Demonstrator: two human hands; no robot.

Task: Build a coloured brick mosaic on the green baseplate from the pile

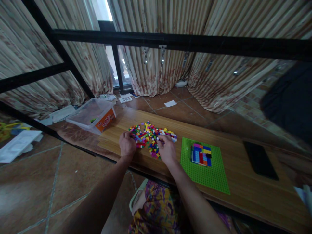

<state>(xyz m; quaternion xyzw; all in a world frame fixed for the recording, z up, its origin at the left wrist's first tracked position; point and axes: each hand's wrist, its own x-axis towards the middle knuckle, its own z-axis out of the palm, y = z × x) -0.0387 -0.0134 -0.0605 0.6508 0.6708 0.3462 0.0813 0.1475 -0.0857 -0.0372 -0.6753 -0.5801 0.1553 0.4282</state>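
Observation:
A heap of small coloured bricks (151, 134) lies on the wooden table (234, 182). My left hand (127, 145) rests at the heap's left edge, fingers curled in among the bricks. My right hand (167, 149) sits at the heap's near right side, fingers bent down onto the bricks. What either hand holds is hidden by the knuckles. To the right lies a green baseplate (207, 172) with a block of stacked coloured bricks (201, 154) on its upper part.
A clear plastic box (92, 115) with an orange label stands at the table's left end. A black phone (260, 160) lies flat to the right of the baseplate. A black metal frame (170, 42) crosses overhead. Papers lie on the tiled floor.

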